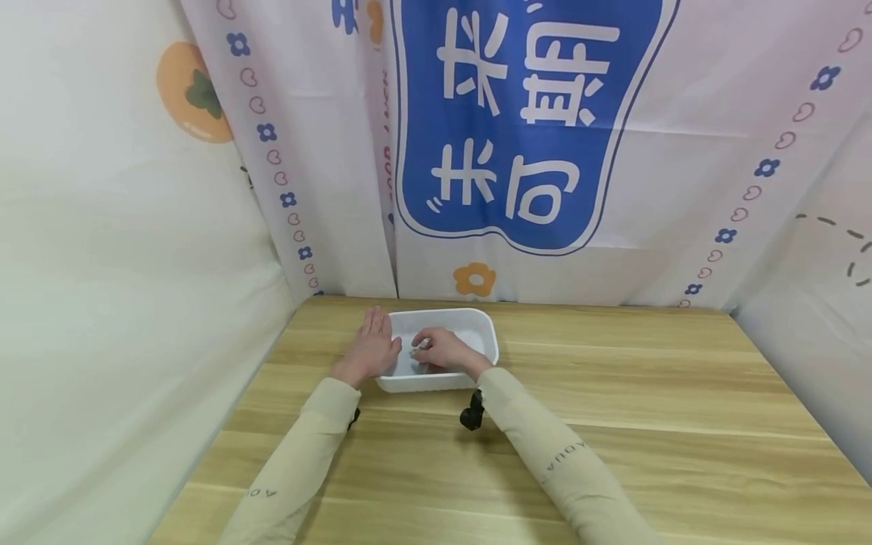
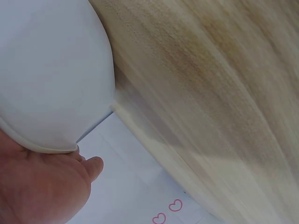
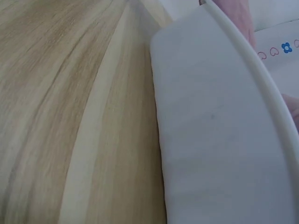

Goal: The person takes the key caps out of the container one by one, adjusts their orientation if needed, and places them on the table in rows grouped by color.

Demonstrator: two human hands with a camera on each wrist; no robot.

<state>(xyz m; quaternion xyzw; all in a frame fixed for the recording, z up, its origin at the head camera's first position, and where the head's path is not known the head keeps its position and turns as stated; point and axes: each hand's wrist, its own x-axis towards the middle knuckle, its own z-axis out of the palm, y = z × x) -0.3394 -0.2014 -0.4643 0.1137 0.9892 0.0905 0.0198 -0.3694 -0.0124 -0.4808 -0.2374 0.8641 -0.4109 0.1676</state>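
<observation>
A white plastic tub stands on the table, its outer wall filling much of the right wrist view. My left hand rests at the tub's left rim, fingers straight and pointing away, thumb toward the inside. From the left wrist, that hand shows right against the rim. My right hand reaches down into the tub with bent fingers. Thumb and fingers pinch a small, pale, shiny object near the tub's left side; the hand covers much of it, and I cannot tell its kind.
The wooden table extends to both sides and toward me. Behind its far edge hangs a printed cloth, with pale cloth walls at left and right. A black wrist device sits under the right cuff, close to the tub's near side.
</observation>
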